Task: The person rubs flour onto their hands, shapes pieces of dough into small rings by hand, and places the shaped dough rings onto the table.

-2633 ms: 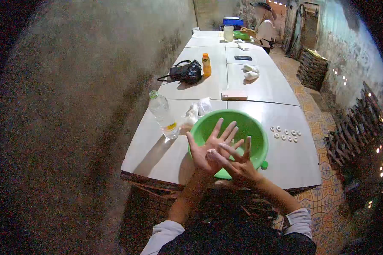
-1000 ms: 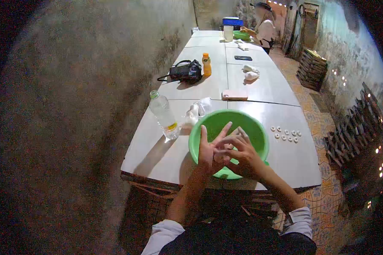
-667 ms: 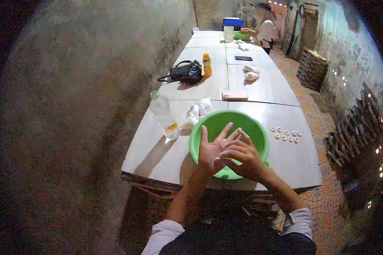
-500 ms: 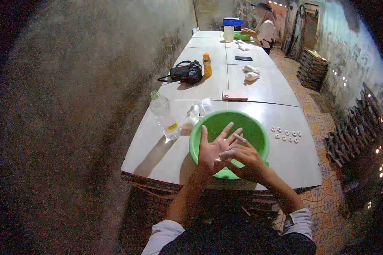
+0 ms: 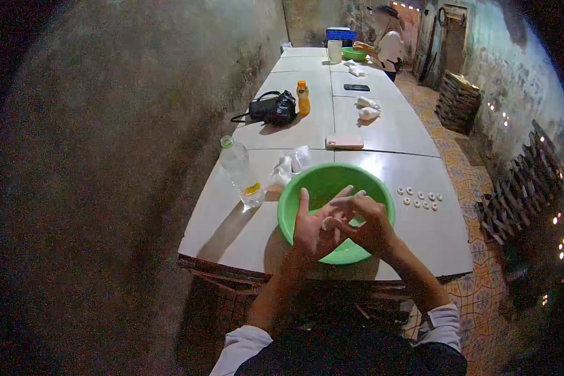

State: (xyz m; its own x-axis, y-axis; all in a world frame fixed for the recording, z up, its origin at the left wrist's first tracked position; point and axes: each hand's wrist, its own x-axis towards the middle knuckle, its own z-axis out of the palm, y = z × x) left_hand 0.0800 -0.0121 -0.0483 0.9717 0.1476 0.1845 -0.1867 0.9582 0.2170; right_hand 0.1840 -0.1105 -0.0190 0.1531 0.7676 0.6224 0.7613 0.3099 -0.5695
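My left hand (image 5: 313, 229) is palm up above the front of a green basin (image 5: 285, 203), its fingers stretched and thumb apart. Against its palm is a small round whitish piece of dough (image 5: 328, 223). Bent over that palm, my right hand (image 5: 371, 225) has its thumb at the dough piece and its other fingers curled. The fingertips look dusted with white. What lies low in the basin is mostly hidden by my hands. To the right, several small white rings (image 5: 421, 199) sit in two rows on the white table (image 5: 432, 244).
Left of the basin stand a clear bottle (image 5: 241, 172) and white plastic bags (image 5: 291, 164). Farther back are a pink phone (image 5: 344, 142), a black bag (image 5: 272, 109), an orange bottle (image 5: 302, 99), white bundles (image 5: 368, 111) and a dark phone (image 5: 356, 88). A person (image 5: 390, 44) works at another green basin (image 5: 354, 54).
My right hand has shifted slightly up, its fingers curling more and its thumb coming to the dough piece on my left palm. My left hand stays nearly in place.
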